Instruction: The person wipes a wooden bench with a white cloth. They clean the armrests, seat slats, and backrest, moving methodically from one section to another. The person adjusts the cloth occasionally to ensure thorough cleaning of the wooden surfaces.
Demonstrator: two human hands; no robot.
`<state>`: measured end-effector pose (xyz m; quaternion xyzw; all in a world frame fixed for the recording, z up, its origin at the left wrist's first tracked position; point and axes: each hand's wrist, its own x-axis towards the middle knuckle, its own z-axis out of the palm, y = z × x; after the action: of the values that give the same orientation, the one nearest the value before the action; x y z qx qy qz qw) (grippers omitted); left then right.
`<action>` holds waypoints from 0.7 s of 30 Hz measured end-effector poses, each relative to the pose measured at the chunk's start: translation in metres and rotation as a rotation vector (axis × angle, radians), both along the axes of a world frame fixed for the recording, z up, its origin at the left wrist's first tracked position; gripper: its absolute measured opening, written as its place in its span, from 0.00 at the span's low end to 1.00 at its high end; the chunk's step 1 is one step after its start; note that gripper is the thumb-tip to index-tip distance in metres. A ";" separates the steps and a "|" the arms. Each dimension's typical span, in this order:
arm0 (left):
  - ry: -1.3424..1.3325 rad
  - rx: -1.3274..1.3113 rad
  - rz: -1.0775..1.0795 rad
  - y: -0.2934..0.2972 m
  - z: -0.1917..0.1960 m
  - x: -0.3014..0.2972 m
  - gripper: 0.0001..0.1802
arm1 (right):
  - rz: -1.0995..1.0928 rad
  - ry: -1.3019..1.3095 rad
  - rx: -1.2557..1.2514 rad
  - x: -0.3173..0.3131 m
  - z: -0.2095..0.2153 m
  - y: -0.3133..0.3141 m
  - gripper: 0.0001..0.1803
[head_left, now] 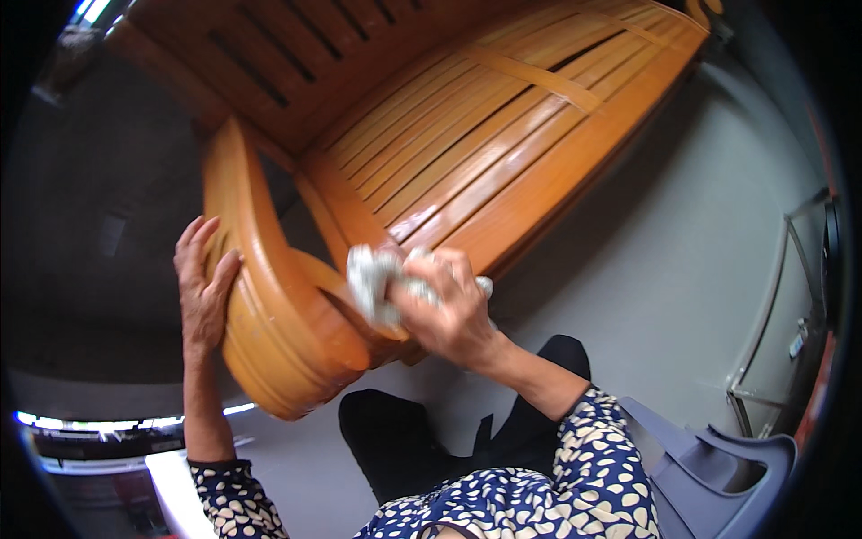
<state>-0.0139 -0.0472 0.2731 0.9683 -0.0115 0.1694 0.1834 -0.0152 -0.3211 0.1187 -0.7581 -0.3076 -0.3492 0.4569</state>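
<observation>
A long wooden bench [530, 211] with a slatted, glossy orange-brown seat stretches away to the upper right. Its near end has a thick curved armrest [269, 314]. My left hand [203, 278] lies against the armrest's outer side, thumb and fingers apart, holding nothing. In my right hand [449, 310] is a bunched pale cloth [373, 278], with the fingers closed round it. The cloth is at the near front corner of the seat, beside the armrest; blur hides just where it touches the wood.
A grey plastic chair [718, 476] stands at the lower right, close to my right elbow. Grey floor [646, 242] runs along the bench's front. My dark-clad knees [386, 431] are just below the armrest. A thin metal frame [741, 386] stands at the far right.
</observation>
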 end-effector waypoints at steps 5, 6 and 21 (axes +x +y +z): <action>0.191 -0.157 -0.148 -0.017 0.001 0.013 0.22 | -0.198 0.103 -0.469 0.035 -0.075 -0.019 0.14; 0.191 -0.085 -0.119 -0.016 0.011 0.008 0.23 | -0.142 0.137 -0.467 0.045 -0.068 -0.018 0.14; 0.231 -0.201 -0.055 -0.006 0.002 0.013 0.31 | -1.215 0.435 0.193 0.221 -0.111 -0.234 0.09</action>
<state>-0.0006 -0.0535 0.2754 0.9574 0.0002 0.0521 0.2839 0.2057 -0.5550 0.0073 -0.8058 0.3079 -0.4099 0.2962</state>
